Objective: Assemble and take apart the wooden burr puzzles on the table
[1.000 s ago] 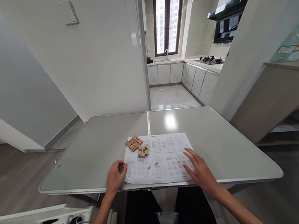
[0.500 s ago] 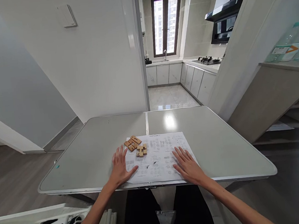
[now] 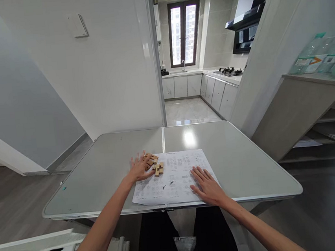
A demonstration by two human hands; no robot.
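My left hand point(image 3: 139, 169) is spread over several flat wooden puzzle pieces point(image 3: 152, 158) at the upper left of a printed sheet point(image 3: 173, 186). Its fingers partly cover these pieces, and its thumb reaches to the edge of a small interlocking wooden block puzzle point(image 3: 159, 169). Whether the fingertips press on the wood is hard to see. On the right side of the sheet my right hand point(image 3: 208, 186) lies flat, fingers stretched out and holding nothing. Small diagrams and text cover the paper.
The sheet lies near the front edge of a grey folding table point(image 3: 249, 173) with a metal rim. A white plastic basket point(image 3: 7, 245) stands below at the left. Plastic bottles point(image 3: 311, 56) stand on a shelf unit at the right.
My left hand has moved forward from the sheet's left edge onto the flat wooden pieces. The sheet's lower left corner is now uncovered. My right hand stays in place on the paper.
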